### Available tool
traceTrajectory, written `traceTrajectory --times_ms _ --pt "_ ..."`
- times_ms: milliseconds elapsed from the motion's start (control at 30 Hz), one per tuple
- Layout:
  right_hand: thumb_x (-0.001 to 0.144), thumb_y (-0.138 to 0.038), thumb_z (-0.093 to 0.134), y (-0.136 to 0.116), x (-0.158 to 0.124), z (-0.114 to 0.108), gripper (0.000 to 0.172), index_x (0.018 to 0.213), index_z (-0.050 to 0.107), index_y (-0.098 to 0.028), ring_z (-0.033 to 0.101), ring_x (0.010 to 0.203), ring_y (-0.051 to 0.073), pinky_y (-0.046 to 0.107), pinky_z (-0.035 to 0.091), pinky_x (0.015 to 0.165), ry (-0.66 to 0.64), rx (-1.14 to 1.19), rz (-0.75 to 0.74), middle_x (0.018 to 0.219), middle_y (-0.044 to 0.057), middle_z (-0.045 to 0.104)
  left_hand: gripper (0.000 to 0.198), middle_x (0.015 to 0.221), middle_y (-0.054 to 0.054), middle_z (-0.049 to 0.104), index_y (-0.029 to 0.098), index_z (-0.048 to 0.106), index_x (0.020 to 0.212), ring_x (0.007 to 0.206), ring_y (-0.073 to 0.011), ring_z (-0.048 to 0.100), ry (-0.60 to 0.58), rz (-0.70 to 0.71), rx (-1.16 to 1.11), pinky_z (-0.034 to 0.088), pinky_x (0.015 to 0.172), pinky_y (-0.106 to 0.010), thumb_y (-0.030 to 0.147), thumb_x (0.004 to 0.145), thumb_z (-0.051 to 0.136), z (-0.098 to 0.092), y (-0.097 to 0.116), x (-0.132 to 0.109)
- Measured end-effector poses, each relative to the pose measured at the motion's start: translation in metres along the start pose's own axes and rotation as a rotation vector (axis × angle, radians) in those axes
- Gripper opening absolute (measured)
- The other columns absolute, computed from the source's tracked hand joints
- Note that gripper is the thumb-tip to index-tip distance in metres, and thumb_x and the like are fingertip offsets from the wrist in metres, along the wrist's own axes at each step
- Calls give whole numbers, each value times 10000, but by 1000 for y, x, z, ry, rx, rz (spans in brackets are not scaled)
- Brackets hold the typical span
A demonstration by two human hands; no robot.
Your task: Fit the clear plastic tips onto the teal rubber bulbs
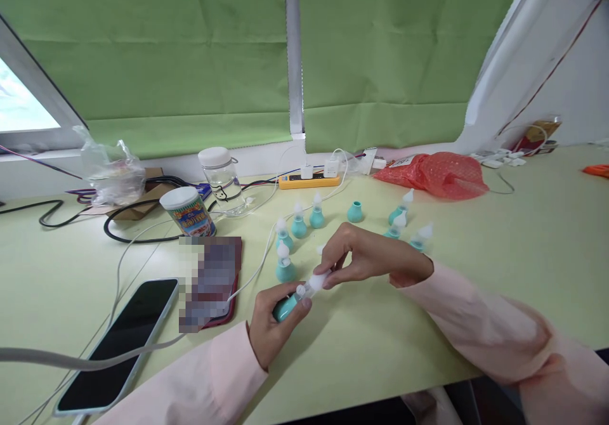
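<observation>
My left hand [269, 323] is closed round a teal rubber bulb [284, 309], which looks like the squeeze part of a nasal aspirator. The fingers of my right hand [361, 254] pinch a whitish nozzle tip [320, 278]. It lines up with a clear collar [303, 290] at the mouth of the bulb; I cannot tell how firmly they are joined. Left of my hands stand several finished-looking aspirators, among them a near one [285, 271]. Beyond my right hand is a bare teal bulb [354, 212]. More tipped aspirators, such as one [421, 237], are beside my right wrist, partly hidden.
Two phones lie at left, a black-screened one [130, 342] and a red-cased one [233, 298], with white cables across them. Behind are a printed canister [190, 212], a clear bottle [223, 184], a yellow power strip [309, 182] and a red bubble-wrap bag [442, 174].
</observation>
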State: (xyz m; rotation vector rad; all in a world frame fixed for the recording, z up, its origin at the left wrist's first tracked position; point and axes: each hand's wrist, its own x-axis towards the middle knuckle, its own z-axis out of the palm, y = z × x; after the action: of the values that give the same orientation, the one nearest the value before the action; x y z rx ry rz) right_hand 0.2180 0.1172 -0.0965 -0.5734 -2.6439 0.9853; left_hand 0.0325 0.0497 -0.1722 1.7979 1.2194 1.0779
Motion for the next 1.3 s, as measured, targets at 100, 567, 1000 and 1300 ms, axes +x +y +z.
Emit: traceTrajectory --times_ms 100,567,1000,1300 --pt "729 -298 545 6 1 1 258 866 647 -105 528 554 75 176 414 534 -62 36 -34 665 36 623 216 588 -14 521 105 629 794 524 -107 435 -11 112 29 337 486 -208 282 728 524 0 -2 -2" --pt "654 -313 614 21 9 8 279 826 658 -98 587 543 98 184 470 526 -128 358 180 638 42 635 218 613 -38 514 108 618 920 542 -118 466 85 343 181 383 492 -232 187 738 528 3 -13 -2" --pt "577 -308 672 14 12 22 253 710 652 -94 611 521 116 187 494 503 40 553 199 611 44 651 217 614 -36 539 118 607 925 536 -121 485 158 468 186 413 483 -226 137 719 541 -1 -11 -3" --pt "681 -301 575 -3 -8 -30 161 658 614 -146 521 445 92 207 430 437 746 11 185 553 9 587 406 1137 -123 477 181 369 1180 1072 -244 404 129 424 40 327 876 -441 177 777 423 -1 -10 -7"
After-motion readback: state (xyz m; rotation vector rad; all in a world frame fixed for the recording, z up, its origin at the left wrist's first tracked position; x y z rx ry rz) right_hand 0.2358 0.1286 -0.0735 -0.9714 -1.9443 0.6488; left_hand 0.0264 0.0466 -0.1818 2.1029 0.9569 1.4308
